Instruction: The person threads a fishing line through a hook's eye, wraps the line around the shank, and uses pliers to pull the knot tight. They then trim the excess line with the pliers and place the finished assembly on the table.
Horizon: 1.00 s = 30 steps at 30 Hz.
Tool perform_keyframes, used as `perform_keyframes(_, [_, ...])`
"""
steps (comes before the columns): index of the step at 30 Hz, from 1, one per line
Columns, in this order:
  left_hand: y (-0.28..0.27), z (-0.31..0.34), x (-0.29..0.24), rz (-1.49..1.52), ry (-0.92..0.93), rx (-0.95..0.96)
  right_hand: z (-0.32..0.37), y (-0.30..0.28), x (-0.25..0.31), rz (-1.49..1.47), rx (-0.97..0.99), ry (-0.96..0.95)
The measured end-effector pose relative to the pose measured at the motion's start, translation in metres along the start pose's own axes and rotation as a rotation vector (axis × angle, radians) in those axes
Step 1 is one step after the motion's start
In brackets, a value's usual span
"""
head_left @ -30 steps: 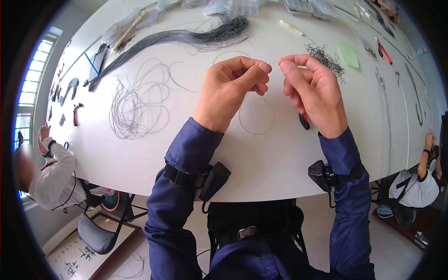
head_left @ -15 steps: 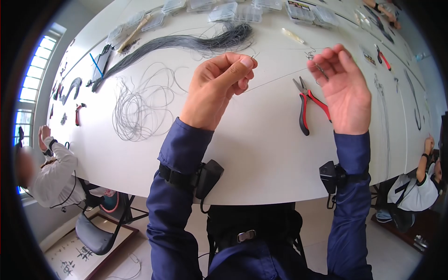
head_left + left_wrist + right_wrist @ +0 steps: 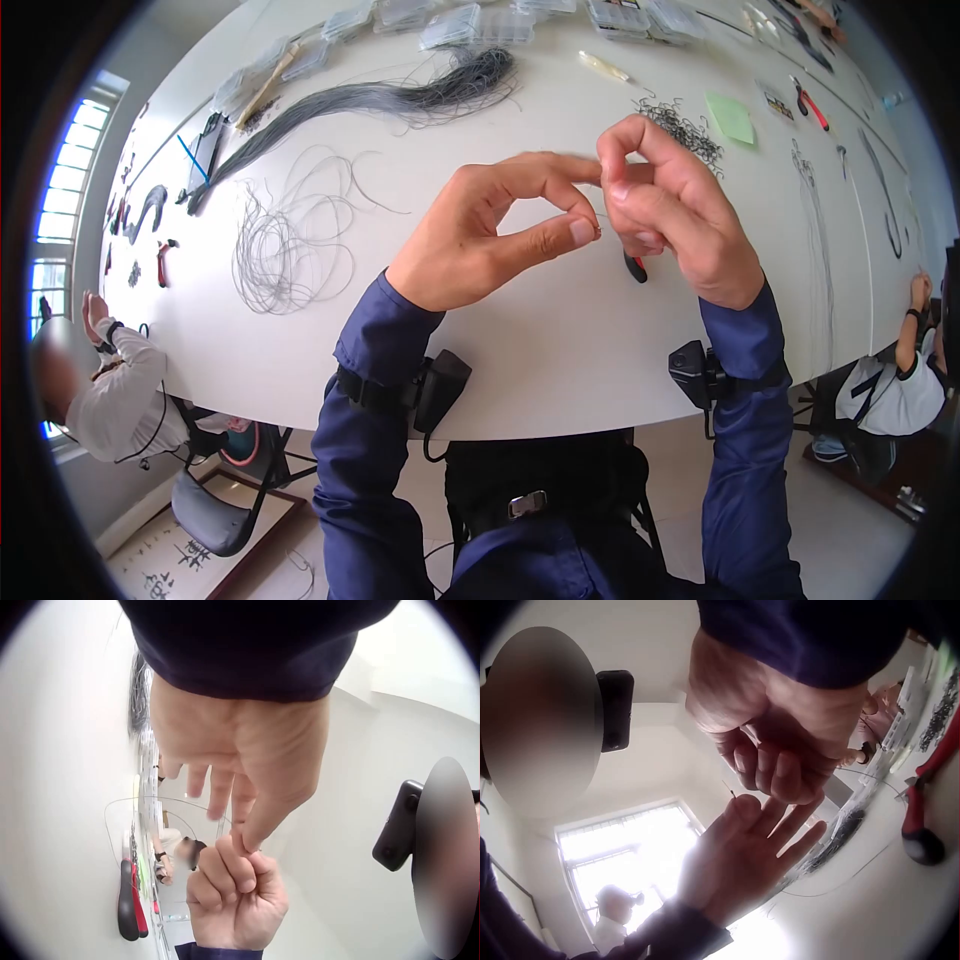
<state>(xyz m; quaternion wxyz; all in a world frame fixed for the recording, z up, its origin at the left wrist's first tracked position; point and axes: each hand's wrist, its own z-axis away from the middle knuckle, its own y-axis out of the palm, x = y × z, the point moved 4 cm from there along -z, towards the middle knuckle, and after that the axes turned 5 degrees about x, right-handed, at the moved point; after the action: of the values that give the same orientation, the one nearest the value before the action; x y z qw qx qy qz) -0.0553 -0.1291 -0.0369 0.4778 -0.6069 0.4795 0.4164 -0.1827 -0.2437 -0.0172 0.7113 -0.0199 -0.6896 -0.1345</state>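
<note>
My left hand (image 3: 470, 240) pinches a tiny fish hook (image 3: 732, 793) between thumb and index finger, its other fingers stretched out towards my right hand. Close against it, my right hand (image 3: 690, 225) has its fingers curled in and grips a thin grey line (image 3: 154, 798); the grip point is hidden inside the fingers. That line bows out in a loose loop in the left wrist view. Under my right hand lie red-and-black pliers (image 3: 129, 900), mostly covered in the head view. A pile of dark hooks (image 3: 690, 135) lies just beyond it.
Loose coils of line (image 3: 290, 250) lie left on the white table (image 3: 540, 380), with a long grey bundle (image 3: 370, 95) behind them. Clear plastic boxes (image 3: 450, 28) line the far side. A green note (image 3: 731, 118) sits right of the hooks. People sit at both sides.
My right hand, spread and apart half a second ago with line stretched between the hands, has come back to the left hand and curled its fingers. The left hand's outer fingers have straightened.
</note>
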Motion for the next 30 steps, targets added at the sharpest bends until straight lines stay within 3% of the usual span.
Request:
perform_keyframes(3, [-0.010,0.002,0.010,0.171,-0.018,-0.096,0.000,-0.022,0.005,-0.033,-0.161,-0.145])
perform_keyframes(6, [-0.022,0.006,0.010,0.135,0.003,-0.162,0.003,-0.048,0.006,-0.047,-0.337,-0.208])
perform_keyframes(9, [-0.027,0.007,0.013,0.065,-0.008,-0.232,0.005,-0.066,0.000,0.222,-0.386,-0.105])
perform_keyframes(12, [-0.032,0.008,0.013,0.009,-0.044,-0.297,0.000,-0.066,-0.003,0.785,-0.564,-0.148])
perform_keyframes(14, [-0.031,0.007,0.014,-0.112,-0.014,-0.280,-0.004,-0.047,0.013,1.314,-0.583,-0.559])
perform_keyframes(16, [-0.025,0.004,0.014,-0.187,0.004,-0.247,-0.005,-0.031,0.014,1.454,-0.508,-0.745])
perform_keyframes(19, [-0.017,0.003,0.008,-0.241,0.017,-0.201,-0.009,-0.016,0.003,1.037,-0.279,-0.536])
perform_keyframes(21, [-0.014,0.002,0.006,-0.273,0.040,-0.189,-0.013,-0.007,-0.016,0.689,-0.099,-0.230])
perform_keyframes(26, [-0.018,0.003,0.009,-0.300,0.066,-0.259,-0.008,-0.020,-0.006,0.763,-0.168,0.005])
perform_keyframes(29, [-0.019,0.003,0.011,-0.342,0.096,-0.292,-0.013,-0.021,-0.013,0.901,-0.278,-0.318])
perform_keyframes(30, [-0.019,0.002,0.011,-0.363,0.108,-0.294,-0.013,-0.018,-0.016,0.850,-0.289,-0.334])
